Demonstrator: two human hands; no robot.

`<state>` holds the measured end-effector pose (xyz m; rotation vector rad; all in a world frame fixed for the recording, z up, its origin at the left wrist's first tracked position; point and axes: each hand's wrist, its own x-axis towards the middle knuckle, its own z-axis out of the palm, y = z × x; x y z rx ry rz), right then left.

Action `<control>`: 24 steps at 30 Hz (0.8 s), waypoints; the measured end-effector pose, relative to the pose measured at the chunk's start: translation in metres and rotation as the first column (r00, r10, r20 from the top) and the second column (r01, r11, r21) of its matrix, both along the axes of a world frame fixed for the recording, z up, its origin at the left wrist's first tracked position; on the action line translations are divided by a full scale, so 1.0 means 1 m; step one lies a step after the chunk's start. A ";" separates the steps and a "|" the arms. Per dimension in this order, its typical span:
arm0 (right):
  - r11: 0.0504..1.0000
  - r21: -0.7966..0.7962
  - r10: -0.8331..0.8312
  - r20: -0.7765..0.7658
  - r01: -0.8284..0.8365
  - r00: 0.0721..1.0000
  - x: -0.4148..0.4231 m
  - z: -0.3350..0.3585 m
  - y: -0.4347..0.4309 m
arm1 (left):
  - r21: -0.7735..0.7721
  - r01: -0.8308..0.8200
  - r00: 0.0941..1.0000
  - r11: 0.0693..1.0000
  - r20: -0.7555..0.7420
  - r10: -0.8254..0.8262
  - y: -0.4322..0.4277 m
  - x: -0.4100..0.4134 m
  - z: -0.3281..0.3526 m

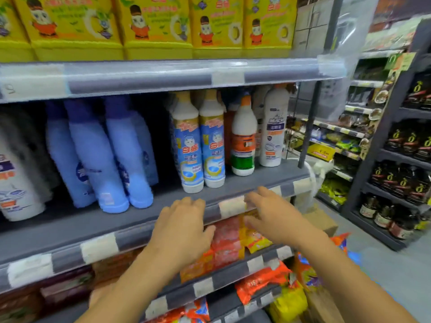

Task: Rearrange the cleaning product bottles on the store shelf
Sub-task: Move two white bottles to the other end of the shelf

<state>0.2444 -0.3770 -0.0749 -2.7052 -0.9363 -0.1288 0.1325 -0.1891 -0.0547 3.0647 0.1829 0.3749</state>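
Both hands reach toward the front lip of the grey metal shelf (130, 220). The left hand (184, 220) is open, palm down, fingers loosely spread and holding nothing; its fingertips lie over the shelf's edge, though we cannot tell if they touch it. The right hand (272, 215) is open too, fingers spread and empty, its tips in front of a pale price tag (232, 206) on the lip.

Just above and beyond the left hand stands a white bottle with a blue label (190, 145), a smooth plastic cylinder that narrows to a tan cap. Touching it on the right is its twin (212, 141). Beyond the right hand, farther back, we see a squatter white bottle with an orange and green label (243, 138), and to the right of that a tall white bottle (274, 127) with a slim neck. Well to the left of the hands, rounded pale blue bottles (93, 155) with darker blue tops lean together, blurred.

Below the hands, glossy red and orange packets (226, 243) fill the lower shelf. High above them stand flat yellow cardboard boxes (154, 22).
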 end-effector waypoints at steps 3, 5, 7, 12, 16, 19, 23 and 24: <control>0.999 -0.040 -0.019 0.003 0.019 1.000 0.031 -0.005 -0.049 | 0.039 0.004 1.000 0.999 -0.014 -0.003 -0.051 0.040 -0.006; 0.998 -0.048 -0.042 -0.003 0.041 0.999 0.050 -0.007 -0.075 | 0.078 -0.011 1.000 0.997 -0.015 0.012 -0.078 0.065 -0.009; 0.997 -0.035 -0.064 -0.015 0.064 0.998 0.067 -0.008 -0.097 | 0.099 -0.031 1.000 0.995 0.009 0.030 -0.098 0.087 -0.011; 0.999 0.007 -0.052 -0.058 0.053 0.997 0.106 0.006 -0.125 | 0.077 -0.106 0.994 0.991 -0.008 0.107 -0.128 0.119 -0.010; 0.996 0.083 -0.023 -0.049 0.027 0.999 0.139 0.022 -0.116 | 0.081 -0.143 0.988 0.986 -0.043 0.146 -0.138 0.130 -0.005; 0.937 0.336 -0.050 -0.133 0.093 0.990 0.166 0.035 -0.092 | 0.078 -0.163 0.984 0.984 -0.065 0.168 -0.140 0.136 0.000; 0.720 0.668 -0.021 -0.251 0.189 0.968 0.196 0.042 -0.052 | 0.083 -0.166 0.985 0.983 -0.039 0.170 -0.139 0.142 0.007; 0.663 0.720 0.000 -0.273 0.204 0.962 0.202 0.041 -0.044 | 0.081 -0.168 0.985 0.982 -0.034 0.171 -0.139 0.142 0.008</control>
